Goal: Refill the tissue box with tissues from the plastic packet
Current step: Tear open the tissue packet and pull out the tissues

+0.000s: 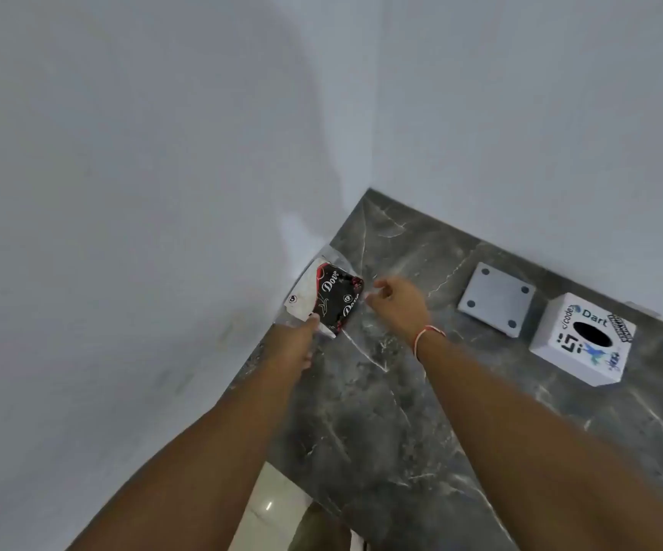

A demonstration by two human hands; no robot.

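The packet [328,298] lies at the far left corner of the dark surface [381,411], close against the white wall [143,192]. It is clear plastic with a black and red print, and white tissues show inside it on the left side. The left hand [302,344] reaches to the near edge of the packet and its fingers touch the plastic there, but the picture is too blurred to tell if they pinch it or only press on it. The right hand [395,302] is just beside the right side of the packet, with the fingers curled loosely and apart, holding nothing. A thin red and white thread [427,336] is tied around that wrist. The box [584,338] stands well apart on the right, near the wall. It is white with stickers on it, and the oval hole in its top looks dark, with no tissue poking out. Between the packet and the box lies a flat grey plate [496,302] with four dots on it, which may be the bottom of the box, though that is not sure. The job looks like it is only starting. The packet seems still full, and no tissues are out yet. Opening it, pulling the tissues out, putting them in the box and closing the box are all still left.
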